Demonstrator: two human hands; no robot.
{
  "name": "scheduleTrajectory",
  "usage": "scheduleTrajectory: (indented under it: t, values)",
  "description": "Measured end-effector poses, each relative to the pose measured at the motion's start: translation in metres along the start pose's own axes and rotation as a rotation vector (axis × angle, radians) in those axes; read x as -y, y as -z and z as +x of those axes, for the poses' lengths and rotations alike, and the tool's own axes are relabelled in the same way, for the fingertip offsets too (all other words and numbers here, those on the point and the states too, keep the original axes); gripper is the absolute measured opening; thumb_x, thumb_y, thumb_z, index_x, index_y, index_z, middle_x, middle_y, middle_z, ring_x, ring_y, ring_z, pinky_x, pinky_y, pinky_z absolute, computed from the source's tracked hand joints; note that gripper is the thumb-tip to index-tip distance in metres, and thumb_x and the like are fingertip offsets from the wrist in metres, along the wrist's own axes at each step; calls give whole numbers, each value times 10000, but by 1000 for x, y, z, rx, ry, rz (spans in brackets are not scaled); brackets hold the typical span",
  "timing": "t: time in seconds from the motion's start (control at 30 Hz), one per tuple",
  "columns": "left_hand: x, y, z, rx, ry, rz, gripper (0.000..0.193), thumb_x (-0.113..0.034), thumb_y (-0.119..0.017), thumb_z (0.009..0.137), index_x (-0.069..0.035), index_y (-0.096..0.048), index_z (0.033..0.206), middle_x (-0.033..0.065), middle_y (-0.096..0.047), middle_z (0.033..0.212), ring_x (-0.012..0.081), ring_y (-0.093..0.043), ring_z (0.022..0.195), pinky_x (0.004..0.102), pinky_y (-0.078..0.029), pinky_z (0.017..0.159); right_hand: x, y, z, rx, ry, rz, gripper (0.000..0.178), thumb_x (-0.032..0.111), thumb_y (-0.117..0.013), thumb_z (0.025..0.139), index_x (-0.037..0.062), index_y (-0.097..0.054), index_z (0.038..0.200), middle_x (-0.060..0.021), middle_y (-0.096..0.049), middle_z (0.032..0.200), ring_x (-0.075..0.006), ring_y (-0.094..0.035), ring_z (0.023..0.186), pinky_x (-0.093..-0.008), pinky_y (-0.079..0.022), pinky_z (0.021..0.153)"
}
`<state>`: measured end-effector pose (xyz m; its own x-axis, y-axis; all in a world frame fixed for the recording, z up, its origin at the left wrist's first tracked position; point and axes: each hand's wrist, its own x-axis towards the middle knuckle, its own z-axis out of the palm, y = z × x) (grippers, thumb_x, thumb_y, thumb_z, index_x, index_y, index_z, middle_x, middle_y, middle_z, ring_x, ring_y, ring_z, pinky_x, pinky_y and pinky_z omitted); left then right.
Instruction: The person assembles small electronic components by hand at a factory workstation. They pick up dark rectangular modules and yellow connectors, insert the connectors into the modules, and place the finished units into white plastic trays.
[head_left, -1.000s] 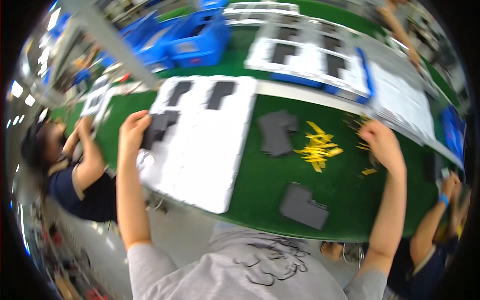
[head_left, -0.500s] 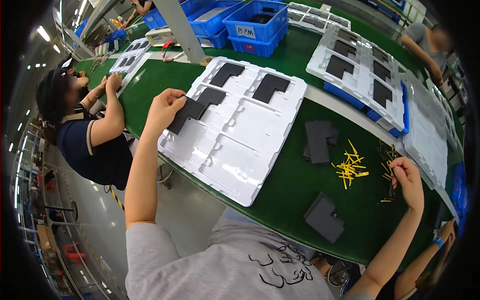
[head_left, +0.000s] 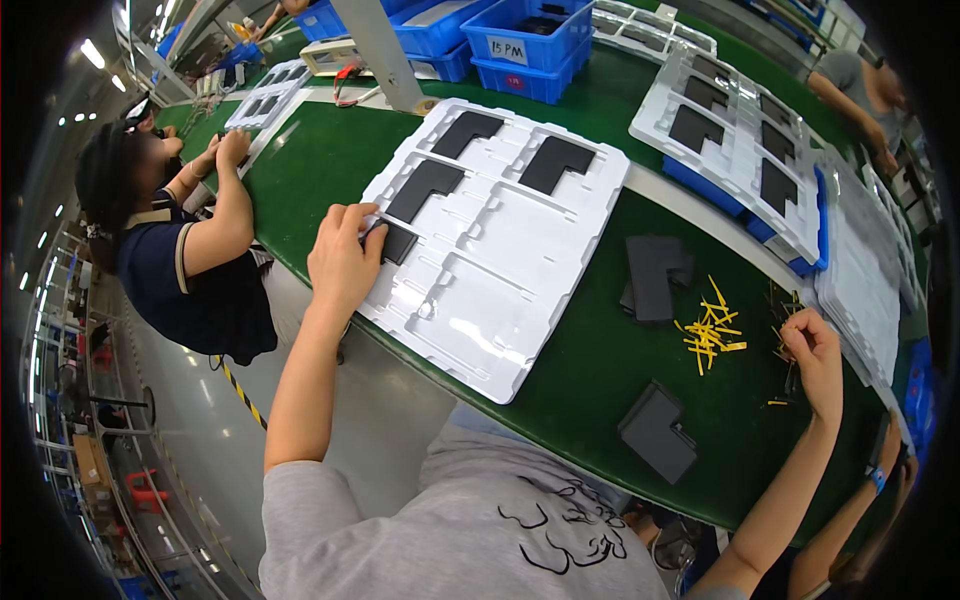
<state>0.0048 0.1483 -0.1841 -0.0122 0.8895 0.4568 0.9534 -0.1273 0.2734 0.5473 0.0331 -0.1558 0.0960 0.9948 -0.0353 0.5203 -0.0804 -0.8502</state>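
In the head view, a black piece [head_left: 400, 245] is gripped between thumb and fingers of the left hand [head_left: 345, 255], at the left side of a white tray [head_left: 530, 270]. The piece is partly covered by the hand, so whether it is fully seated in its compartment cannot be told. The right hand [head_left: 818, 360] is curled, with its fingertips drawn together beside dark strips [head_left: 787, 305]; whether a strip is pinched cannot be told.

From its flat shape and matt face, the piece is judged to be stiff, fairly light and not very slippery, with corners that could be marked by a knock. It is best held by opposite edges, with the broad face left unpressed.

In the white tray, three L-shaped pieces [head_left: 425, 190] are held in upper compartments. More black pieces are carried in a second tray [head_left: 735, 150], which is rested on a blue bin [head_left: 740, 205]. Dark items are contained in an upper blue bin [head_left: 560, 50]. On the green table [head_left: 560, 370], a small black stack [head_left: 652, 278], a separate black block [head_left: 660, 435] and yellow strips [head_left: 710, 335] are laid.
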Motion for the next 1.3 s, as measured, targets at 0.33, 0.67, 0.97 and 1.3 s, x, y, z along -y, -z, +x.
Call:
scheduleTrajectory:
  t: [0.33,0.67,0.97,1.3]
  values:
    - [-120,2,18,66,-349,-654,130,18,-628,827,-47,-653,936,9,-555,784,103,-495,655,229,-367,554,17,-12,-1,-40,-218,-133,168,1,-668,805,-32,-670,970,-51,-618,768,-104,-547,596,-243,-484,581]
    - [-266,-37,-4,706,-756,-781,80,-104,-672,838,-52,-678,899,59,-620,792,198,-586,672,304,-473,606,20,-9,-7,46,-131,-233,97,31,-711,775,-27,-655,828,-44,-619,674,-106,-548,602,-272,-457,584]
    - [-280,-52,-32,1024,-505,-991,170,-73,-671,854,-3,-680,1009,84,-652,797,125,-625,659,266,-506,612,39,-33,-13,250,-138,102,90,42,-729,777,0,-653,798,-20,-624,668,-67,-563,575,-229,-450,529]
    - [-274,-57,-35,1032,-444,-1009,102,-65,-644,849,15,-673,904,69,-668,785,106,-624,671,264,-512,628,41,-47,-10,297,-48,99,101,16,-739,753,-14,-644,770,-30,-591,736,-91,-584,586,-235,-484,536]
